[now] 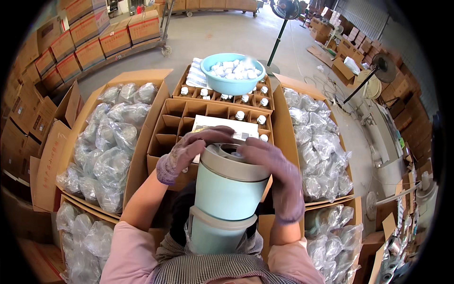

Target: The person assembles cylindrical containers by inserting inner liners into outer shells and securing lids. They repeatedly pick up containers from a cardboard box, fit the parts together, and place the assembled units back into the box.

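Note:
A light blue round canister [230, 191] with a grey top [227, 166] stands upright before my chest, with a round opening in its upper face. My gloved left hand [189, 150] curls over the far left of that top, holding its rim. On the other side my gloved right hand [280, 177] grips the right edge, its fingertips near the opening. Beneath is a second light blue canister [218, 239], in clear plastic against my lap. Whether the two touch is hard to see. A white sheet [222, 124] lies behind my hands on a divided carton [165, 127].
White-capped bottles [240, 116] stand in carton compartments. A light blue basin [232, 86] of white caps rests on the far carton. Open cartons of plastic-wrapped items flank me, left [106, 142] and right [312, 142]. A pedestal fan [279, 40] and stacked cartons [90, 52] stand beyond.

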`<state>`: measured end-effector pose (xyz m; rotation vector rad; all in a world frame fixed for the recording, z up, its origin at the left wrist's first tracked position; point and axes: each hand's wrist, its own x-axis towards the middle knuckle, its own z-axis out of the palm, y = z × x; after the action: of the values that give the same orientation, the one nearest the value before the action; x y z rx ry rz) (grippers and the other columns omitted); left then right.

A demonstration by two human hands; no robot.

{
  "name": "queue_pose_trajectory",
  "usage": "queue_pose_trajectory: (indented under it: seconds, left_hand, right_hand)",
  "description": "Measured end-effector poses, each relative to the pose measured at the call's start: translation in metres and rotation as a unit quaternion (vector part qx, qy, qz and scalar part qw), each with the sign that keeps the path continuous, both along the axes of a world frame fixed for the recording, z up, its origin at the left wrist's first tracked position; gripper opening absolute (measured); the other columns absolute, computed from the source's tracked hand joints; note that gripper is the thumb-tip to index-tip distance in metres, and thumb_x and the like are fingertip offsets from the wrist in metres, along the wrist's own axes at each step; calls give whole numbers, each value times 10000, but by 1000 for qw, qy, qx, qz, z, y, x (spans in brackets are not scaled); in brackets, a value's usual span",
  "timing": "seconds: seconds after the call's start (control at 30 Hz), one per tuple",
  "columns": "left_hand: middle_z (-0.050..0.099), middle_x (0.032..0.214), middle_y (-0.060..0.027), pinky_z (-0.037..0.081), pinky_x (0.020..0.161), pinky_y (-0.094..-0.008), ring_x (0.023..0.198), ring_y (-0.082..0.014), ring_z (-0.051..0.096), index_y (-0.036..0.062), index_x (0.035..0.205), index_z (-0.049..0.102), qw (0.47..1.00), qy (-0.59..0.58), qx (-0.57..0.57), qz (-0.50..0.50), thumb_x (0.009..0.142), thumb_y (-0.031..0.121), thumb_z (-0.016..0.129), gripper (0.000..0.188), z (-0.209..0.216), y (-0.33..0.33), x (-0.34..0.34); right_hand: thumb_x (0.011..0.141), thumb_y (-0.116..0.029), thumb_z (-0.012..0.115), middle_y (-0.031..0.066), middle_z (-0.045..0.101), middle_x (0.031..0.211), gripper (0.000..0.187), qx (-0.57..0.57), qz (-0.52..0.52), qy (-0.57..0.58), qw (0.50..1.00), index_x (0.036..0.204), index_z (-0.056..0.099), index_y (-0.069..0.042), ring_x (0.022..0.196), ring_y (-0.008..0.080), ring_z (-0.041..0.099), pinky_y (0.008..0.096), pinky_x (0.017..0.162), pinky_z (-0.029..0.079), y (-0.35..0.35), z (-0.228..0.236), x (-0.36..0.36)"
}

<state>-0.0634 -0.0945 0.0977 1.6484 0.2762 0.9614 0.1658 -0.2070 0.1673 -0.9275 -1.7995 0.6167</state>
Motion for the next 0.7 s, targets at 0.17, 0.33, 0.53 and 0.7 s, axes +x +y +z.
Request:
queue_pose_trajectory:
  seconds: [0.17,0.33,0.53,0.7]
  left_hand:
    - [653,1258,-152,448,1027,-396,1132,-298,603,29,1307,632,944,109,275,149,784,188,779,566,71,-52,31]
    - [724,945,-192,446,1041,-446,968,-287,678,-65,919,753,976,-207,53,-43,866,316,595,416,-17,11,22]
    - [733,945,-121,507,925,-386,983,-273,679,13,907,763,935,82,283,195,715,94,807,213,75,-59,51]
    - [644,691,-125,459,1005,-458,715,-266,599,49,651,638,977,-202,50,35,883,313,572,358,-11,-3,31]
  right_hand:
    - [1023,-616,229,189,659,1167,839,-175,-52,333,925,1371,497,99,1160,285,601,364,1077,416,32,-36,-2]
    - [792,-178,511,211,623,1318,549,13,70,21,997,1282,635,37,1301,298,537,413,1126,382,11,-4,5]
    - [984,-537,443,268,427,1498,758,-160,206,387,884,1423,452,81,1337,345,500,440,1142,379,46,-84,36]
    - [905,-335,642,243,651,1240,592,-37,-34,-44,998,1339,565,60,1174,297,636,403,1029,473,14,-26,13]
